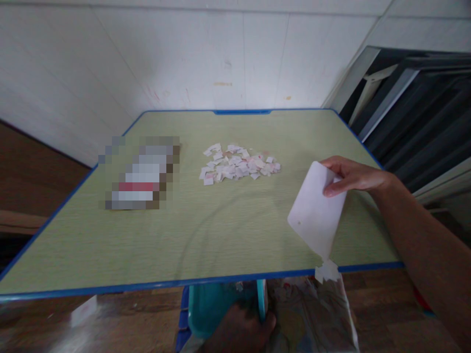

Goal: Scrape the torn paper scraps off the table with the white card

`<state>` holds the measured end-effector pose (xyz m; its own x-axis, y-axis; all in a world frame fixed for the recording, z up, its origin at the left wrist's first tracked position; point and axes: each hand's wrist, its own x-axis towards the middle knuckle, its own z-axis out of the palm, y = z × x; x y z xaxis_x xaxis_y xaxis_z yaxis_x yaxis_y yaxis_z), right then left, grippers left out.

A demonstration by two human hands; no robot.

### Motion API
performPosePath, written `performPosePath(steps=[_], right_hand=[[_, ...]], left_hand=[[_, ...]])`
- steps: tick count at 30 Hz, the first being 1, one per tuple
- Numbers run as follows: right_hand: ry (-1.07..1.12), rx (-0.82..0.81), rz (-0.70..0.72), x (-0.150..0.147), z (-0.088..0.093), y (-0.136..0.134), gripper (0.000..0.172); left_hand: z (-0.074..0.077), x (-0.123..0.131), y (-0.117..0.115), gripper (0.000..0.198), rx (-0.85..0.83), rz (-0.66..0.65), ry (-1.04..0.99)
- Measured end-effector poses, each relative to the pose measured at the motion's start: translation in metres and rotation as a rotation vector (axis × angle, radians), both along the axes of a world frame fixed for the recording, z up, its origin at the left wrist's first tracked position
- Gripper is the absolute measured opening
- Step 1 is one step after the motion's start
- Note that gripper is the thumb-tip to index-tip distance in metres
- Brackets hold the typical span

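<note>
My right hand point(342, 179) pinches a thin white card point(318, 211) with rounded corners between thumb and fingers. The card slants down over the right part of the table, its lower tip close to the front edge. Some paper scraps point(327, 271) are at that tip, over the table's blue edge. Below the front edge, my left hand point(241, 326) is closed on the rim of a teal plastic tub point(208, 309); its fingers are partly hidden in shadow. A spread pile of torn paper scraps point(239, 166), white and pinkish, lies on the middle of the table.
The pale green table point(228, 230) has a blue rim and stands against a white wall point(191, 59). A blurred-out flat object point(145, 171) lies at the left. Dark panels point(423, 98) lean at the right. A crumpled plastic bag point(309, 314) is below the front edge.
</note>
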<state>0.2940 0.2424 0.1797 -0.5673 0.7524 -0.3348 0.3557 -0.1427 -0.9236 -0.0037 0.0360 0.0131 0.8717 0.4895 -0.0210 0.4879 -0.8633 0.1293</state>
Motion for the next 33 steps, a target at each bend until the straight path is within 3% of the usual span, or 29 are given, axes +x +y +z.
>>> performPosePath(steps=[9, 13, 18, 24, 33], right_hand=[[-0.001, 0.004, 0.104, -0.013, -0.001, -0.005, 0.02], [0.028, -0.009, 0.068, -0.011, -0.002, -0.007, 0.022], [0.095, 0.063, -0.125, -0.007, -0.008, -0.003, 0.029], [0.253, 0.417, -0.629, -0.015, -0.019, 0.012, 0.035], [0.178, 0.582, -0.81, -0.007, -0.034, 0.026, 0.042]], left_hand=[[-0.001, 0.001, 0.001, 0.031, 0.017, 0.005, -0.009], [0.0, 0.0, 0.0, 0.033, 0.011, 0.003, -0.009], [0.002, 0.001, 0.001, 0.035, 0.048, 0.022, -0.051], [-0.004, 0.004, 0.003, 0.024, 0.098, 0.031, -0.077], [-0.004, 0.007, 0.009, 0.022, 0.258, 0.067, -0.265]])
